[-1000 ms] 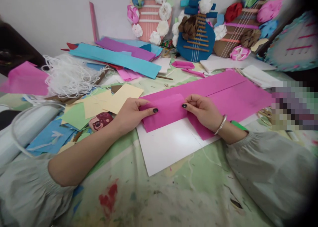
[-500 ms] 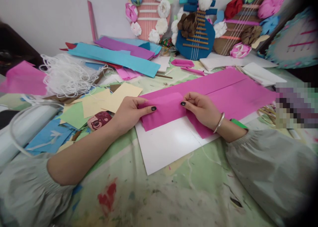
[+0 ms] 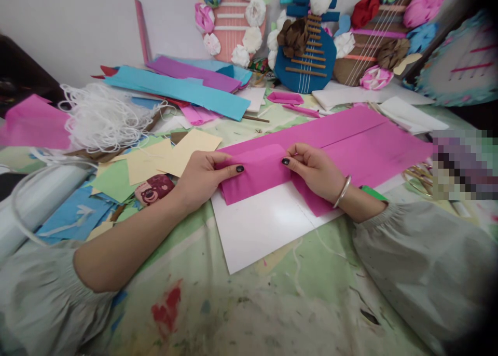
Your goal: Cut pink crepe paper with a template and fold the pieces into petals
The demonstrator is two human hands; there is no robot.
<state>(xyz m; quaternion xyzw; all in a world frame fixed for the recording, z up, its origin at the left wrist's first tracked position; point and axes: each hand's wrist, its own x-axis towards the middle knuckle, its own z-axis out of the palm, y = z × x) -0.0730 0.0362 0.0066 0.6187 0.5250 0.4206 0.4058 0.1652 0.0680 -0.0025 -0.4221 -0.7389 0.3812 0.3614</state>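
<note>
My left hand (image 3: 202,177) pinches the left end of a folded magenta paper (image 3: 259,172), thumb on top and fingers behind. At the paper's right end, my right hand (image 3: 313,169) grips its edge between thumb and fingers; a silver bracelet (image 3: 343,192) is on that wrist. Under the forearm side of the right hand lies another part of magenta paper, and I cannot tell whether it is joined to the held piece. Larger magenta sheets (image 3: 361,151) spread out behind and to the right. A white board (image 3: 257,236) lies partly beneath the magenta paper.
White string (image 3: 105,120) is heaped at the left, near cream paper pieces (image 3: 194,151) and a dark red bear-face item (image 3: 154,190). Blue strips (image 3: 179,92) lie behind. Decorated instrument shapes, one dark blue (image 3: 305,60), lean against the wall. A green patterned cloth (image 3: 218,314) covers the table.
</note>
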